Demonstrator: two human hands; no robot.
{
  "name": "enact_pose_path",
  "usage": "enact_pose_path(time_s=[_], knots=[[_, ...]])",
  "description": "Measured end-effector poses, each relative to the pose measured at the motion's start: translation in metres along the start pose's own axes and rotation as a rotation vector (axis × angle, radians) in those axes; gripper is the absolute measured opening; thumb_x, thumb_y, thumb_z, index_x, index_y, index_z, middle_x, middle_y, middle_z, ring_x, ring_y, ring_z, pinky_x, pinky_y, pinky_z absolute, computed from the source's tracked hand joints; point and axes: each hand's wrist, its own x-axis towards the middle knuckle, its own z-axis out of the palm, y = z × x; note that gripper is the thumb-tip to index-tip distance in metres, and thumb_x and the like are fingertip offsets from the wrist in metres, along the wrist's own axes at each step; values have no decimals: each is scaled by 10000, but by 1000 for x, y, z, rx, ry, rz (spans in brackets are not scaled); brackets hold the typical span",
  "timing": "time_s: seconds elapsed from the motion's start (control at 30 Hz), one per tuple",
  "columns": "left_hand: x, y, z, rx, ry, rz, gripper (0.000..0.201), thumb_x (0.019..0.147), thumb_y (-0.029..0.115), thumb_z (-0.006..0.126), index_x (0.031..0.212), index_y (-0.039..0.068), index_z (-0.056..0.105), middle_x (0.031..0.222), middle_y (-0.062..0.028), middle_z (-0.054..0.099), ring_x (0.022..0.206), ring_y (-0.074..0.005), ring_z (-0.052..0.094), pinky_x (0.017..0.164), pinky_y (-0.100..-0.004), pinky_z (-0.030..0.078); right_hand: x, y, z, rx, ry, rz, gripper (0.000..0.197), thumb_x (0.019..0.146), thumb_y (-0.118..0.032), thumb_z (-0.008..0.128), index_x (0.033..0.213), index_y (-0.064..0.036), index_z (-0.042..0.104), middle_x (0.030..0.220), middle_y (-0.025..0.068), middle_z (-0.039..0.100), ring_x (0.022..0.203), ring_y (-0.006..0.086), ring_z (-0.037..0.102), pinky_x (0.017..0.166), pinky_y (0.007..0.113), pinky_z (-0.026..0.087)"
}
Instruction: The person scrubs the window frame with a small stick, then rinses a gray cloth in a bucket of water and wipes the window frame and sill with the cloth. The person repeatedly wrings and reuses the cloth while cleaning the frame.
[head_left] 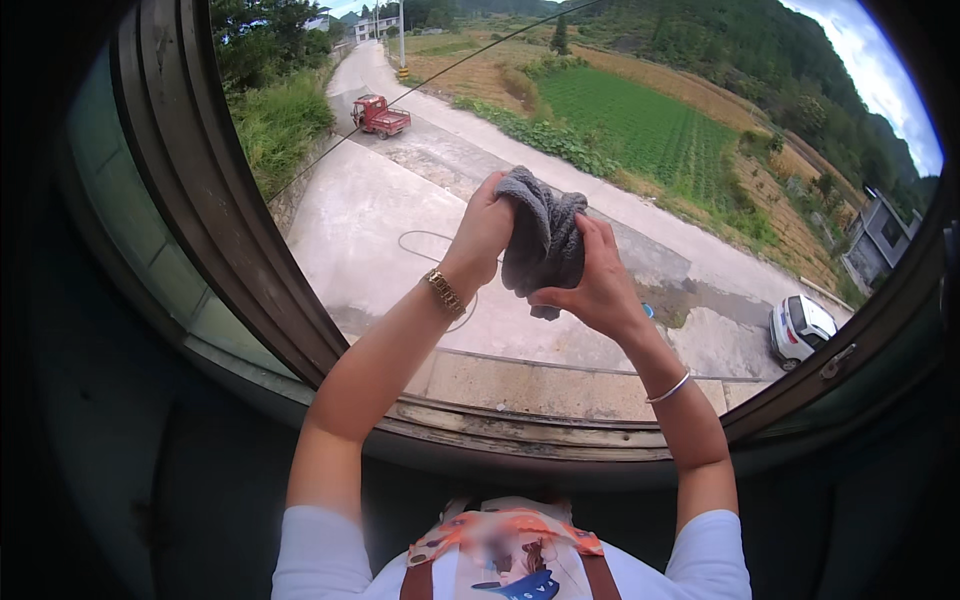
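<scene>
Head view. Grey cloth [543, 238] sits just above centre of the frame, bunched into a thick wad and held out through the open window frame [215, 215], over the drop to the concrete yard [365, 225] below.

Left hand [483, 232]: fingers closed on the cloth's upper left edge, knuckles toward camera. Right hand [598, 283]: closed on its right side, thumb under the lower fold, fingers wrapped over the back. Both grips are fully taken up by the fabric; nothing else is held.

Handling, as judged: soft, limp, light; folds hang and bulge freely, so no stiffness. Knit-like ribbed surface gives friction, so a slip looks unlikely (wet or dry cannot be told). Best held by a gathered handful, not a loose corner. Not fragile.

Background: red truck [380, 116] upper left, white car [800, 328] lower right.
</scene>
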Motion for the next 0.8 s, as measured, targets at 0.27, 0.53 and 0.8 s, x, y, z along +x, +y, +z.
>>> enact_pose_path(time_s=[0.27,0.53,0.8], knots=[[96,-8,30,187,52,111,155,961,162,442,1039,80,549,899,-28,619,788,-104,593,694,-258,509,55,51,40,367,324,131,426,805,-225,673,1145,1,551,1058,143,608,963,260,563,877,357,440],[138,10,-45,540,319,144,192,821,146,514,863,3,635,708,-61,610,629,-132,528,574,-310,428,61,185,-27,150,-17,431,198,765,-126,560,850,18,667,697,111,652,654,197,595,629,332,466],[91,-27,-85,1126,514,415,226,797,130,532,988,119,651,898,-160,667,838,-327,634,727,-391,493,16,163,-29,-369,411,302,149,789,-183,549,785,-78,655,802,183,650,820,364,627,706,451,483]])
